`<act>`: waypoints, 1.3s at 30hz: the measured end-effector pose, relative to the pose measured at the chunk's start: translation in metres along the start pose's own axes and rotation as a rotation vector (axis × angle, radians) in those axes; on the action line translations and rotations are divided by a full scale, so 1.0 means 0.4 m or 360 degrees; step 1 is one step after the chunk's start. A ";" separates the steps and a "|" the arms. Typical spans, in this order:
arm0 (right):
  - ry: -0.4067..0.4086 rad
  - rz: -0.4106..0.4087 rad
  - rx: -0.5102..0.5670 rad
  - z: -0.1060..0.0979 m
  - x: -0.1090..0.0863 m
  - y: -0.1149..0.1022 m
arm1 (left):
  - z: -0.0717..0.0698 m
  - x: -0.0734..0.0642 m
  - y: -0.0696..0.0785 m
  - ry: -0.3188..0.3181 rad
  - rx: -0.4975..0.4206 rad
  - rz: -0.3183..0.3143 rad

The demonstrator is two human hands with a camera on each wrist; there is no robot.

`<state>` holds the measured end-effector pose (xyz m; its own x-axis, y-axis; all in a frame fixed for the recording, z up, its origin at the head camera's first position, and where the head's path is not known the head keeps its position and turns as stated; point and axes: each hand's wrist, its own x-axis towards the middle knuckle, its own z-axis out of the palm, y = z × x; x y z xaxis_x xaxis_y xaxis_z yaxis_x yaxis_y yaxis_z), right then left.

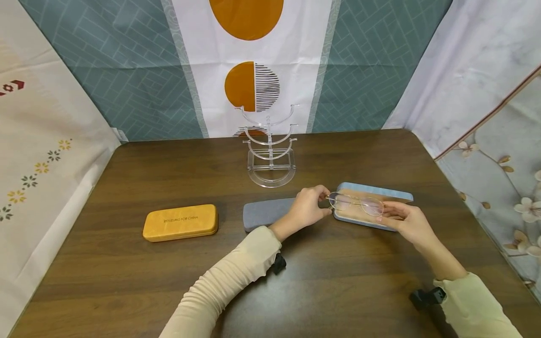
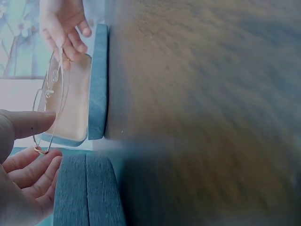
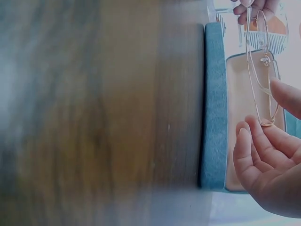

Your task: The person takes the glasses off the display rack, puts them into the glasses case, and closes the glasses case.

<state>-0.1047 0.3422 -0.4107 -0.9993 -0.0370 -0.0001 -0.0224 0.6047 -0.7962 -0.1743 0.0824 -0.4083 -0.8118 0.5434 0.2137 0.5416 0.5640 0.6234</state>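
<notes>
A pair of thin gold-rimmed eyeglasses (image 1: 372, 206) is held level above an opened light-blue glasses case (image 1: 380, 191) with a beige lining. My left hand (image 1: 307, 206) pinches one end of the frame near the hinge, and my right hand (image 1: 405, 220) pinches the other end. From the right wrist, the eyeglasses' temples (image 3: 254, 89) appear folded behind the lenses, with fingertips at the hinge. Under my left wrist lies a closed grey glasses case (image 1: 263, 214), partly covered by that hand.
A closed yellow glasses case (image 1: 180, 223) with printed lettering lies on the left of the brown wooden table (image 1: 127, 281). A clear tiered display stand (image 1: 270, 180) stands at the back middle, before a patterned cloth (image 1: 355, 94).
</notes>
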 end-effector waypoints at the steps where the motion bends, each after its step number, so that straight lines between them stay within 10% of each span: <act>1: 0.0006 0.0002 -0.0003 -0.003 -0.001 0.001 | 0.003 0.003 0.002 0.0001 0.0008 0.0004; 39: -0.0045 0.0263 -0.0372 -0.043 0.001 0.050 | 0.080 0.077 0.039 -0.0239 0.0279 -0.0126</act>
<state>-0.1060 0.3680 -0.4161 -0.9888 0.0572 -0.1375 0.1312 0.7714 -0.6227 -0.1837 0.1277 -0.4159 -0.8188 0.5721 0.0466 0.5176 0.7007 0.4911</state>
